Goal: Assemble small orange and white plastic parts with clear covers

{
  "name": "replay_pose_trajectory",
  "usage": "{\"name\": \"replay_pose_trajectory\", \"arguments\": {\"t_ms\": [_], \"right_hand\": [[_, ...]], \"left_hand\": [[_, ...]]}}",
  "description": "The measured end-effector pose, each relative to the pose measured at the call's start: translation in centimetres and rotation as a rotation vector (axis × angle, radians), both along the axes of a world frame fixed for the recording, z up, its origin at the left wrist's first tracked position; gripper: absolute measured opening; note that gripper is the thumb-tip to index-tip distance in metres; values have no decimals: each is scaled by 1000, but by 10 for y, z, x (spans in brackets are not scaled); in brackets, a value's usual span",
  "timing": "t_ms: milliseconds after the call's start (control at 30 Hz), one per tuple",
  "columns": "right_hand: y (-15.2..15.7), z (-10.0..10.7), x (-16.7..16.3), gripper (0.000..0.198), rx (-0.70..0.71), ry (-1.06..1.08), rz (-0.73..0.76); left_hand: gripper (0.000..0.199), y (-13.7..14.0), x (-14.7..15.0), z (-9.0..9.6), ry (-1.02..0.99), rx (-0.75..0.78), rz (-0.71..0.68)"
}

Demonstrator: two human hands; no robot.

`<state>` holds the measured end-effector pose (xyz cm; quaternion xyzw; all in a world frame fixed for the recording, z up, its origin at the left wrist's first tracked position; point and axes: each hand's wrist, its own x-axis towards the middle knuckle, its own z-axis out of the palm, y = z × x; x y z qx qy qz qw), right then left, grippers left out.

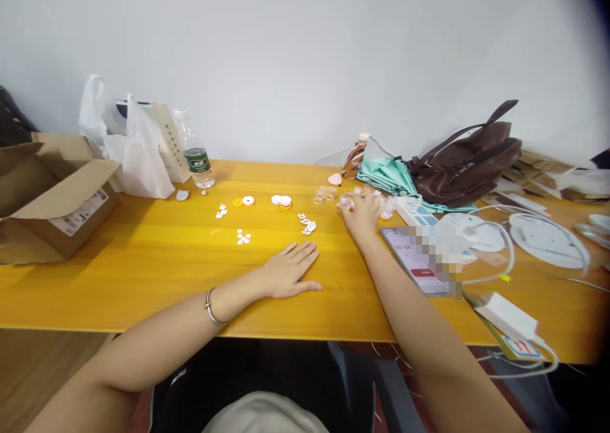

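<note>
My left hand [290, 271] lies flat on the yellow table, palm down, with its fingers stretched out and holding nothing. Just beyond its fingertips is a small cluster of white openwork plastic parts [307, 224]. My right hand [363, 217] reaches over a group of clear plastic pieces [387, 209], thumb and fingers apart. A clear round piece [345, 201] shows beside its thumb; whether the fingertips touch it I cannot tell. More clear rings [325, 194] lie left of that hand. Farther left are white-and-yellow round parts [281, 201] and small white discs [243, 236].
A cardboard box [90, 210], white plastic bag [138, 156] and water bottle [197, 159] stand at left. At right are a phone [410, 258] showing a timer, a brown bag [469, 163], a brown drink bottle [356, 158], green cloth [388, 175] and white cables [512, 248].
</note>
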<state>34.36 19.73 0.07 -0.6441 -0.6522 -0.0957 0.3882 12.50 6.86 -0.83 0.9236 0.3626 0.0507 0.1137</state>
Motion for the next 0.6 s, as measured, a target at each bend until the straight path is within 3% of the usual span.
{"name": "replay_pose_trajectory", "arguments": {"t_ms": [233, 600], "right_hand": [[3, -2, 10, 34, -7, -58, -71], [5, 10, 34, 31, 130, 254, -13]], "left_hand": [[81, 0, -1, -1, -12, 2, -5], [82, 0, -1, 1, -12, -23, -7]]}}
